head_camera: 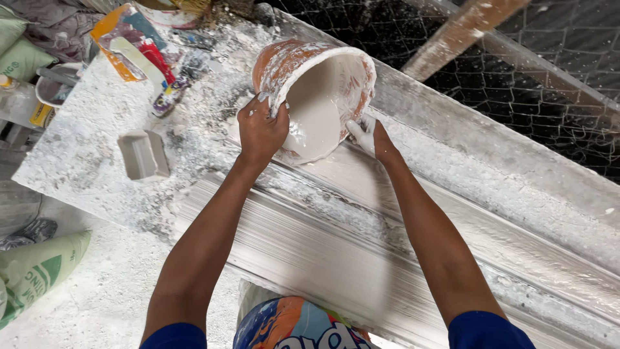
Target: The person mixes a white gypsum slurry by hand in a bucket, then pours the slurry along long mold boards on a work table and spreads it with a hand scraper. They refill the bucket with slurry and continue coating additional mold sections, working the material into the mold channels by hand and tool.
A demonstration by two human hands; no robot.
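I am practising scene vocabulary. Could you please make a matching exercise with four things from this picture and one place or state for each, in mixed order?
Things:
1. bucket
2. left hand
3. right hand
4. small grey mould

Places or states:
A. lies alone on the dusty table, left of the arms
B. coated white, at the bucket's lower rim
C. tilted, with white plaster inside
D. grips the bucket's near rim

Pairs: 1-C, 2-D, 3-B, 4-A
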